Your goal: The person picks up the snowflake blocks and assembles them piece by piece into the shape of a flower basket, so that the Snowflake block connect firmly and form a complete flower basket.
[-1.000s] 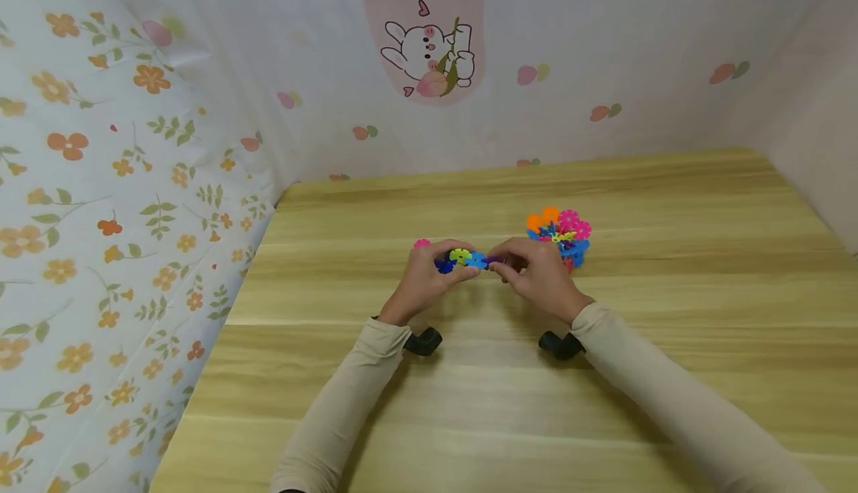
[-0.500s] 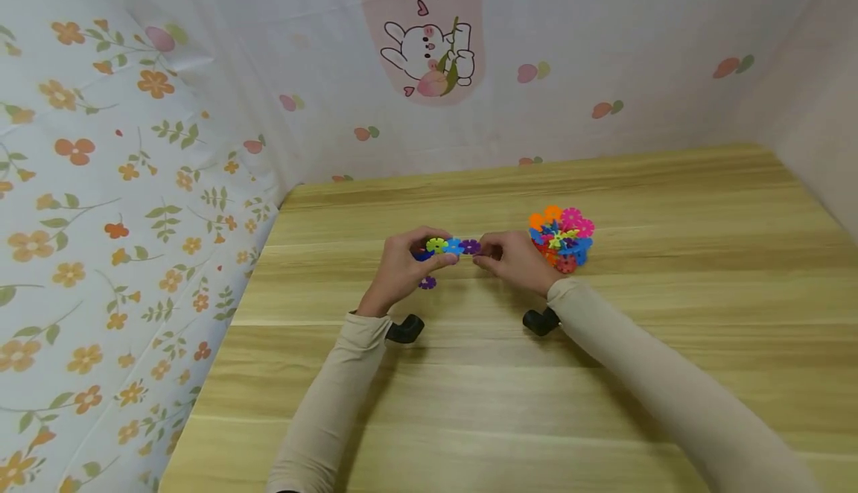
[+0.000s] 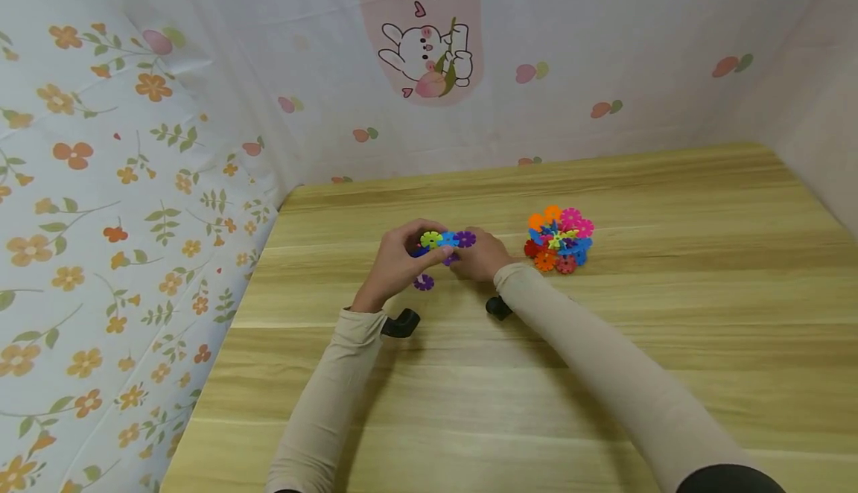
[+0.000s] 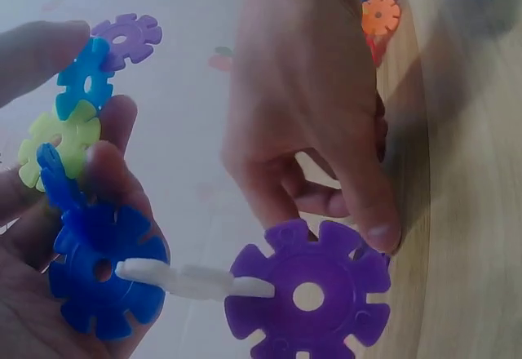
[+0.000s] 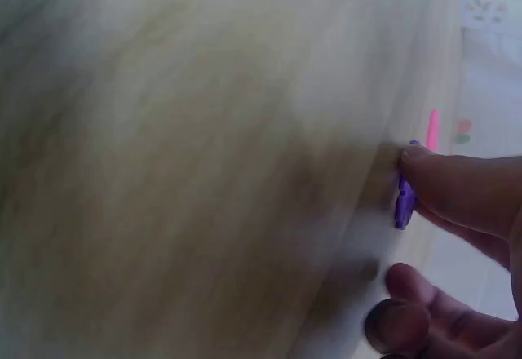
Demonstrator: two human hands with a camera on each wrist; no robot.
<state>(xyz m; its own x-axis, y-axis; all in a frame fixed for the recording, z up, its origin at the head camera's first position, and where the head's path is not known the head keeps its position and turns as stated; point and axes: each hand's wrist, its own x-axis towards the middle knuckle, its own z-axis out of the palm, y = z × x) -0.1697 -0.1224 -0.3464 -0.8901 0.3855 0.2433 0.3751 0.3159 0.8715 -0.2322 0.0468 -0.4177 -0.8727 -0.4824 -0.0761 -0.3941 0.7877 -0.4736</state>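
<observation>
My left hand point(image 3: 395, 258) grips a chain of slotted plastic flower discs. In the left wrist view it runs from a light purple disc point(image 4: 130, 39) through light blue point(image 4: 86, 77), yellow-green point(image 4: 61, 145) and dark blue discs point(image 4: 106, 273) to a white disc point(image 4: 192, 281) seen edge-on and a purple disc point(image 4: 308, 294) hanging at the low end. My right hand point(image 3: 479, 255) is beside the chain, partly behind its upper end. In the right wrist view its thumb and finger pinch a purple disc point(image 5: 405, 200), seen edge-on; a pink piece point(image 5: 433, 130) shows just past it.
A round cluster of joined flower discs point(image 3: 559, 240) in orange, pink, blue and red sits on the wooden table point(image 3: 456, 404), right of my hands. Black wrist mounts point(image 3: 402, 323) stick out under the wrists. A printed cloth point(image 3: 570, 46) hangs behind the table.
Both hands have shifted left. My right hand has moved from the chain's purple end to lower behind it, and now pinches a purple disc there. The hanging purple disc has come into view.
</observation>
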